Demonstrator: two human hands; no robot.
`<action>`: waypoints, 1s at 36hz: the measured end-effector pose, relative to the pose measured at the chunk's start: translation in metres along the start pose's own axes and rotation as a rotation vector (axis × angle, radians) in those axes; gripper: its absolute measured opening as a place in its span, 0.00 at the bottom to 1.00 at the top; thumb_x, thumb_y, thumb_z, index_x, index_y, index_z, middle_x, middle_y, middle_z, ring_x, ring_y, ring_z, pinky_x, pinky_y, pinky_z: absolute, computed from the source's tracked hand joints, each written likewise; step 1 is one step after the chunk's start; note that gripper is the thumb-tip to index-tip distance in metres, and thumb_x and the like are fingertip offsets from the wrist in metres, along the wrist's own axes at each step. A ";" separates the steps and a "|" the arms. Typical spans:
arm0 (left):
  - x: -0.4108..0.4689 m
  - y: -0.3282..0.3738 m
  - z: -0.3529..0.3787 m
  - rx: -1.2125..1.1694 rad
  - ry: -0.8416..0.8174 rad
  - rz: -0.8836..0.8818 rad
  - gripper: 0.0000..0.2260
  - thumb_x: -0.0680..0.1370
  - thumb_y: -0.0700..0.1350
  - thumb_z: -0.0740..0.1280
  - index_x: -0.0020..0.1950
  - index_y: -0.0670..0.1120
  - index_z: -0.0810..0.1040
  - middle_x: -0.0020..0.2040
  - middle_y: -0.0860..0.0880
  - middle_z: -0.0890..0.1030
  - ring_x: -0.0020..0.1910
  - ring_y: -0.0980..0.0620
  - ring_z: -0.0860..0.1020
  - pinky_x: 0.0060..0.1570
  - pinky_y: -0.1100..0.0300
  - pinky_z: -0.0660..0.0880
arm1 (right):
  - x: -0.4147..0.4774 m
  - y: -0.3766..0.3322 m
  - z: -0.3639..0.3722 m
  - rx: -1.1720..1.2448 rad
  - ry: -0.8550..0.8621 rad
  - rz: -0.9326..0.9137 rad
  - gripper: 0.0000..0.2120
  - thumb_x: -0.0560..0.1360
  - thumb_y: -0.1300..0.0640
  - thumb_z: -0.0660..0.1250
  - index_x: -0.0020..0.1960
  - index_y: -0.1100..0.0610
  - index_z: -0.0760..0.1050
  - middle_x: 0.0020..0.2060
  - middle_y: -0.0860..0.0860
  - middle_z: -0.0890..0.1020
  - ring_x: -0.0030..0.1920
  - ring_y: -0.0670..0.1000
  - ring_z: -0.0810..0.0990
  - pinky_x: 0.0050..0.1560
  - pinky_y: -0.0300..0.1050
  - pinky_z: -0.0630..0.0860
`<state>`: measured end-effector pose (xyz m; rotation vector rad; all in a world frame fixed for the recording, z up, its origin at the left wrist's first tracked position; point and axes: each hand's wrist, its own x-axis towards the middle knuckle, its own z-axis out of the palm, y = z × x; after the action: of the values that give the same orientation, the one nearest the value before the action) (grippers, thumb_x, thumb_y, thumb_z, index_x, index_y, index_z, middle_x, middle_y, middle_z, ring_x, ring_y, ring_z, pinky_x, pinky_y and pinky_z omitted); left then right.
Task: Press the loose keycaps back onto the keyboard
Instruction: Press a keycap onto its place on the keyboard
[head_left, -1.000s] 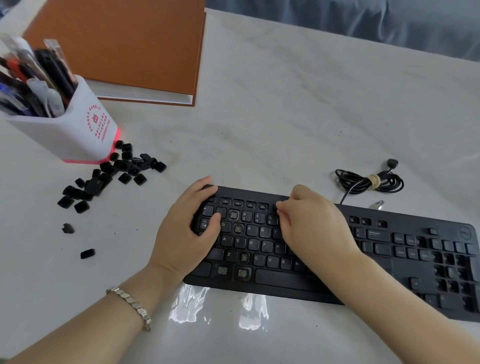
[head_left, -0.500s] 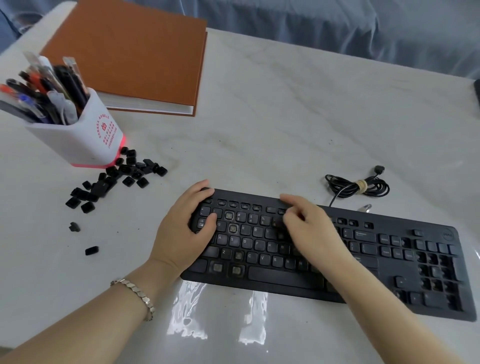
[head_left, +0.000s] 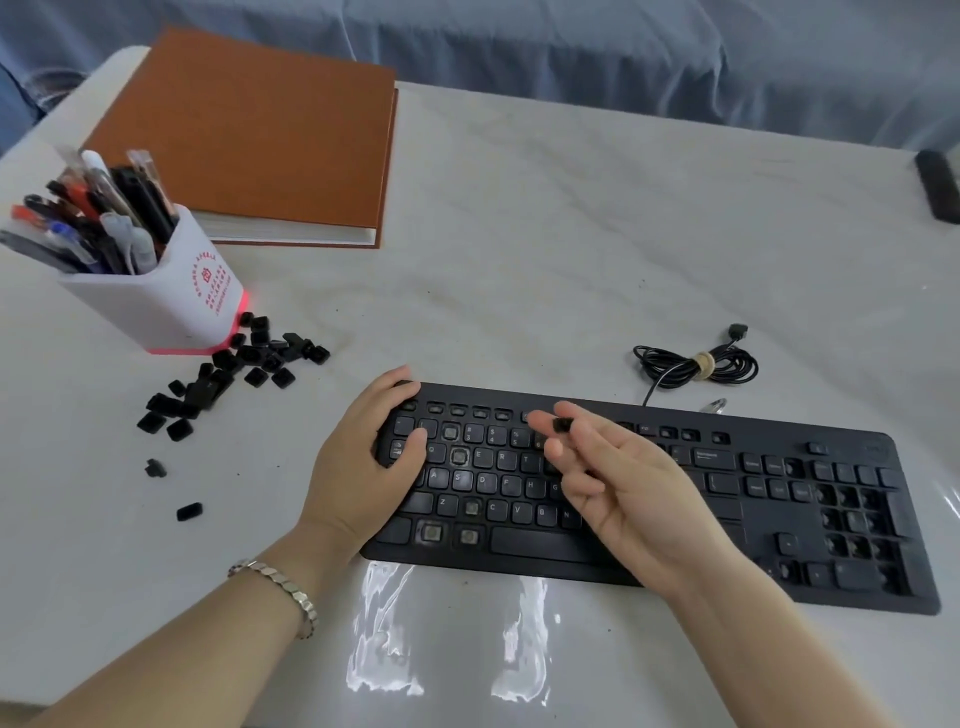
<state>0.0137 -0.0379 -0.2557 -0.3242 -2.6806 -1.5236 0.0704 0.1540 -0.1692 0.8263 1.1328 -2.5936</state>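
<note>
The right hand (head_left: 623, 483) is turned palm-up above the middle of the keyboard (head_left: 779, 519), pinching one small black keycap (head_left: 560, 425) between thumb and fingertip, the other fingers loosely spread. The left hand (head_left: 363, 467) lies on the keyboard's left end, thumb on the keys near Q and fingers curled over the top edge, steadying it and holding nothing. A keycap like this is probably light, hard plastic, smooth enough to slip or flick away, so it is best held by its two side walls, printed face up, leaving the hollow underside free to meet the stem; a firm straight press should seat it, while a tilted one could jam or bend the clip. The remaining loose keycaps (head_left: 234, 374) lie in a pile on the table (head_left: 519, 234) well left of the keyboard, against the base of the pen cup (head_left: 161, 301), with two stragglers nearer the camera; the pile overlaps too much for an exact count, roughly two dozen. On the letter side about six bare sockets show; the number pad also looks partly stripped, but how many is unclear. One keyboard, one coiled cable (head_left: 696, 364), one book (head_left: 249, 135).
</note>
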 end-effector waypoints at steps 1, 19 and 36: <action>0.000 0.000 0.000 0.001 -0.002 -0.002 0.17 0.72 0.45 0.64 0.60 0.54 0.74 0.63 0.69 0.68 0.61 0.77 0.65 0.59 0.82 0.57 | -0.001 0.001 0.000 -0.003 0.001 -0.005 0.08 0.74 0.64 0.60 0.51 0.64 0.73 0.37 0.56 0.84 0.30 0.44 0.78 0.23 0.30 0.65; -0.001 0.000 0.000 0.013 -0.012 -0.004 0.16 0.72 0.45 0.64 0.61 0.52 0.75 0.63 0.68 0.68 0.61 0.77 0.64 0.58 0.82 0.57 | -0.004 0.003 -0.006 -0.200 0.147 -0.077 0.06 0.72 0.59 0.65 0.45 0.60 0.79 0.28 0.52 0.78 0.26 0.42 0.72 0.22 0.30 0.63; 0.000 -0.003 0.001 0.038 -0.005 0.002 0.16 0.75 0.37 0.67 0.62 0.47 0.76 0.63 0.67 0.68 0.61 0.77 0.65 0.58 0.82 0.57 | -0.005 0.004 -0.009 -0.464 0.169 -0.161 0.06 0.75 0.60 0.64 0.45 0.59 0.80 0.25 0.48 0.76 0.23 0.41 0.67 0.24 0.29 0.65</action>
<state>0.0133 -0.0388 -0.2584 -0.3299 -2.7085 -1.4713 0.0797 0.1571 -0.1738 0.8808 1.8238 -2.2545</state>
